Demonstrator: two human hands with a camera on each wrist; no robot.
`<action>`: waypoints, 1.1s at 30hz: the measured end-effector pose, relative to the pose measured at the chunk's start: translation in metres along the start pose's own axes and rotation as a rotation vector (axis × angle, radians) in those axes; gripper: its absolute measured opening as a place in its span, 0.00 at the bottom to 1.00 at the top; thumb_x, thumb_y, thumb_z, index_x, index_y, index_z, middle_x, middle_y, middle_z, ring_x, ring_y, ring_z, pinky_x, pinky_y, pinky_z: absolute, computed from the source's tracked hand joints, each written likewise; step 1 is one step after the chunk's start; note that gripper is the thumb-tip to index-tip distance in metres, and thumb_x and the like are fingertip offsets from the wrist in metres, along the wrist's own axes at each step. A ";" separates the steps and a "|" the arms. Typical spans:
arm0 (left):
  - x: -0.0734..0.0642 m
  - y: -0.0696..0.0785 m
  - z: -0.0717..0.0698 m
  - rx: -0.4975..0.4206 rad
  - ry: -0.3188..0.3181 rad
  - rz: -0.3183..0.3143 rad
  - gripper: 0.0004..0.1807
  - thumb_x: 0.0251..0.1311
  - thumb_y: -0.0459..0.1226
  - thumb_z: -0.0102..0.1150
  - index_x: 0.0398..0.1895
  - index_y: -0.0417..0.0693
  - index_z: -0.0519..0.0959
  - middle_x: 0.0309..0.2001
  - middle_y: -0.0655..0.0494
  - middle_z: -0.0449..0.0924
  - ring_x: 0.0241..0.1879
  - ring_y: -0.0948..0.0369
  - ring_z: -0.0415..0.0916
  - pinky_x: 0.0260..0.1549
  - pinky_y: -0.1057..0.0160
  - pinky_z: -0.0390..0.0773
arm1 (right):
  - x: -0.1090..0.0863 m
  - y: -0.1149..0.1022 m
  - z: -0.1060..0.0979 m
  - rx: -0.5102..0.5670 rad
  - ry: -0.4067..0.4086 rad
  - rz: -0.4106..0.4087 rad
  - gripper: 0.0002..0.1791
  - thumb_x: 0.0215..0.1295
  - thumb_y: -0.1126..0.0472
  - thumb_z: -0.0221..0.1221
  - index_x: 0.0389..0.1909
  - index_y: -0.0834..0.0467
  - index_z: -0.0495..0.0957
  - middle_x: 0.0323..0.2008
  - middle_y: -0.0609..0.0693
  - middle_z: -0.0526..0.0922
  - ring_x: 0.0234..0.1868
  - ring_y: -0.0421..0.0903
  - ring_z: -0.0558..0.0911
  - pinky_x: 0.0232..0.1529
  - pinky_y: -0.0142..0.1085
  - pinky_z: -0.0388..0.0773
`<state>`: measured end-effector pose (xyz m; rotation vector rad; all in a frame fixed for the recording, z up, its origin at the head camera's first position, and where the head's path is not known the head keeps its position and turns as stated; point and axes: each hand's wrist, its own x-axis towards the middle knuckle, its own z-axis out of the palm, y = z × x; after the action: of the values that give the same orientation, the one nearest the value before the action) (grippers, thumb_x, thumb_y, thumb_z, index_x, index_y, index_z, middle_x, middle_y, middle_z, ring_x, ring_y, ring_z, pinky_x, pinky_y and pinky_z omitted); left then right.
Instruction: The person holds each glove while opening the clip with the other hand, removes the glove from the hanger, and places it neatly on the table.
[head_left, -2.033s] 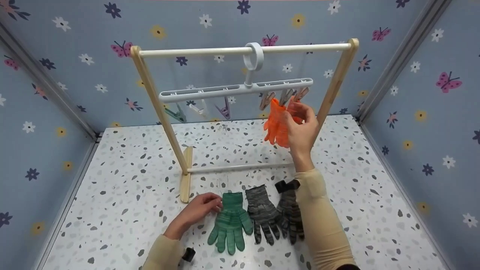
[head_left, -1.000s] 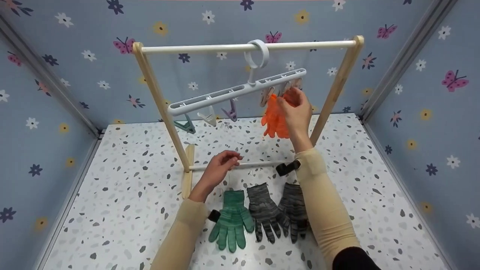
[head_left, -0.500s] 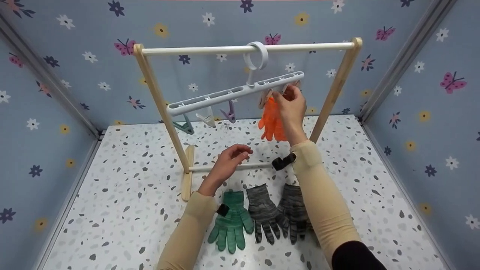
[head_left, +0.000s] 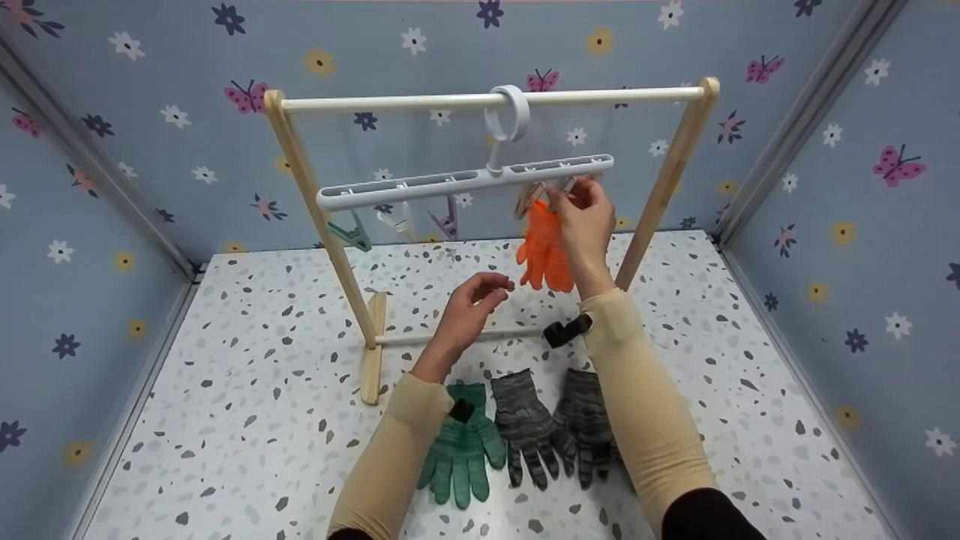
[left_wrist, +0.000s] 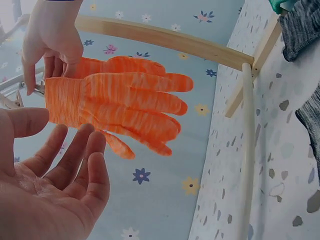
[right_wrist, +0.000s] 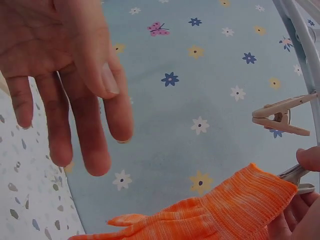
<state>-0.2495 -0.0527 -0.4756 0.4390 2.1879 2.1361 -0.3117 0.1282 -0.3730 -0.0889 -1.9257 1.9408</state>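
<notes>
My right hand (head_left: pixel 587 225) pinches a grey clothespin (right_wrist: pixel 295 175) at the cuff of orange knit gloves (head_left: pixel 546 247). The gloves overlap and hang fingers down under the right part of a white hanger bar (head_left: pixel 405 189). Lower and to the left, my left hand (head_left: pixel 469 311) is raised with its fingers loosely bent and nothing in it. In the left wrist view, the left hand (left_wrist: pixel 60 185) is palm up close to the orange cuff. A pinkish clothespin (head_left: pixel 529 199) sits left of the right hand, partly behind the glove.
The hanger hooks over a wooden rack's white top rail (head_left: pixel 390 103). Green (head_left: pixel 351 232), white (head_left: pixel 397 221) and purple clothespins (head_left: pixel 448 219) hang on its left half. On the speckled table lie a green glove (head_left: pixel 465 465) and grey striped gloves (head_left: pixel 521 420), partly behind the arms.
My left hand has risen from beside the green glove towards the orange gloves. My right hand has shifted left along the cuffs onto the clothespin. The hanger tilted, then swung back nearer level.
</notes>
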 end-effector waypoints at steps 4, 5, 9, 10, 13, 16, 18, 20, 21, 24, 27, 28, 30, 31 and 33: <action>0.008 0.005 0.004 0.040 0.049 0.033 0.11 0.72 0.36 0.55 0.54 0.44 0.79 0.52 0.52 0.81 0.52 0.57 0.75 0.54 0.56 0.73 | -0.003 0.000 -0.003 -0.019 0.003 0.001 0.22 0.64 0.54 0.68 0.56 0.57 0.77 0.48 0.53 0.81 0.49 0.47 0.80 0.53 0.36 0.79; 0.011 0.006 0.005 0.048 0.060 0.041 0.11 0.72 0.35 0.55 0.54 0.44 0.79 0.52 0.53 0.80 0.52 0.58 0.75 0.54 0.56 0.73 | -0.004 -0.001 -0.004 -0.018 0.005 0.002 0.22 0.64 0.54 0.68 0.56 0.57 0.77 0.49 0.53 0.81 0.49 0.47 0.80 0.53 0.36 0.78; 0.020 0.011 0.007 0.063 0.104 0.045 0.13 0.72 0.35 0.55 0.55 0.42 0.79 0.51 0.53 0.80 0.53 0.57 0.75 0.54 0.55 0.73 | -0.007 0.000 -0.009 -0.005 0.011 -0.020 0.22 0.64 0.54 0.68 0.56 0.58 0.78 0.48 0.53 0.81 0.48 0.48 0.79 0.52 0.36 0.79; 0.022 0.012 0.008 0.067 0.111 0.042 0.13 0.72 0.35 0.55 0.55 0.41 0.78 0.51 0.53 0.80 0.53 0.57 0.75 0.54 0.56 0.73 | -0.008 0.000 -0.010 -0.002 0.014 -0.029 0.22 0.64 0.54 0.68 0.55 0.58 0.78 0.48 0.53 0.81 0.48 0.49 0.79 0.52 0.36 0.79; 0.028 0.015 0.012 0.075 0.122 0.035 0.14 0.71 0.36 0.56 0.56 0.42 0.78 0.52 0.52 0.80 0.53 0.57 0.74 0.54 0.56 0.74 | -0.009 0.001 -0.012 0.009 0.029 -0.051 0.21 0.64 0.56 0.68 0.54 0.59 0.78 0.47 0.54 0.81 0.47 0.49 0.79 0.51 0.36 0.79; 0.034 0.016 0.017 0.080 0.138 0.025 0.13 0.72 0.36 0.56 0.56 0.44 0.78 0.52 0.54 0.80 0.53 0.58 0.75 0.53 0.58 0.75 | -0.010 0.002 -0.014 0.025 0.040 -0.063 0.20 0.64 0.58 0.68 0.54 0.61 0.78 0.46 0.56 0.81 0.46 0.50 0.79 0.50 0.36 0.80; 0.038 0.016 0.019 0.086 0.158 0.022 0.13 0.72 0.37 0.56 0.56 0.45 0.78 0.52 0.55 0.80 0.53 0.58 0.75 0.53 0.58 0.75 | -0.010 0.002 -0.014 0.032 0.047 -0.081 0.20 0.63 0.59 0.69 0.53 0.63 0.78 0.45 0.56 0.81 0.45 0.49 0.79 0.48 0.36 0.80; 0.041 0.015 0.021 0.090 0.180 0.017 0.13 0.72 0.37 0.56 0.56 0.46 0.78 0.52 0.56 0.80 0.53 0.58 0.74 0.53 0.59 0.75 | -0.011 0.003 -0.014 0.042 0.047 -0.097 0.20 0.63 0.61 0.69 0.52 0.64 0.78 0.44 0.56 0.81 0.44 0.49 0.80 0.46 0.36 0.80; 0.043 0.015 0.022 0.090 0.189 0.015 0.13 0.72 0.37 0.56 0.56 0.47 0.78 0.52 0.56 0.80 0.53 0.59 0.74 0.53 0.59 0.75 | -0.012 0.003 -0.014 0.043 0.046 -0.104 0.20 0.62 0.61 0.69 0.52 0.65 0.78 0.43 0.56 0.81 0.43 0.48 0.80 0.45 0.36 0.81; 0.047 0.014 0.023 0.083 0.202 0.002 0.13 0.72 0.38 0.56 0.56 0.47 0.78 0.53 0.55 0.80 0.54 0.59 0.74 0.54 0.59 0.75 | -0.014 0.003 -0.015 0.049 0.046 -0.120 0.19 0.62 0.62 0.69 0.51 0.66 0.78 0.42 0.56 0.81 0.42 0.48 0.80 0.43 0.36 0.81; 0.051 0.012 0.024 0.077 0.197 -0.011 0.14 0.72 0.39 0.57 0.57 0.46 0.77 0.54 0.52 0.79 0.54 0.58 0.74 0.53 0.59 0.75 | -0.017 0.004 -0.016 0.056 0.042 -0.119 0.19 0.63 0.61 0.69 0.50 0.65 0.78 0.42 0.56 0.80 0.42 0.50 0.80 0.44 0.36 0.81; 0.053 0.011 0.024 0.073 0.194 -0.011 0.15 0.71 0.39 0.57 0.57 0.46 0.77 0.55 0.51 0.79 0.54 0.58 0.74 0.53 0.59 0.75 | -0.018 0.004 -0.017 0.058 0.041 -0.118 0.18 0.63 0.61 0.69 0.50 0.64 0.78 0.42 0.56 0.80 0.43 0.50 0.79 0.44 0.36 0.81; 0.055 0.011 0.025 0.064 0.186 -0.011 0.15 0.71 0.38 0.58 0.57 0.45 0.77 0.55 0.49 0.79 0.54 0.58 0.74 0.53 0.58 0.75 | -0.020 0.004 -0.017 0.067 0.034 -0.116 0.18 0.63 0.60 0.68 0.51 0.63 0.78 0.43 0.57 0.80 0.43 0.51 0.79 0.46 0.36 0.81; 0.056 0.011 0.025 0.062 0.183 -0.009 0.16 0.71 0.39 0.58 0.58 0.44 0.77 0.56 0.49 0.79 0.54 0.58 0.74 0.54 0.58 0.75 | -0.021 0.005 -0.018 0.073 0.031 -0.114 0.18 0.63 0.60 0.68 0.51 0.63 0.78 0.43 0.57 0.80 0.44 0.51 0.79 0.46 0.36 0.81; 0.058 0.012 0.026 0.048 0.172 -0.003 0.16 0.70 0.38 0.59 0.58 0.45 0.77 0.55 0.50 0.79 0.54 0.58 0.74 0.54 0.58 0.75 | -0.023 0.004 -0.018 0.085 0.026 -0.109 0.19 0.63 0.60 0.69 0.51 0.64 0.78 0.43 0.57 0.80 0.44 0.51 0.80 0.46 0.37 0.81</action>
<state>-0.2968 -0.0133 -0.4560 0.2630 2.3300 2.2006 -0.2863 0.1380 -0.3835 0.0143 -1.7905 1.9367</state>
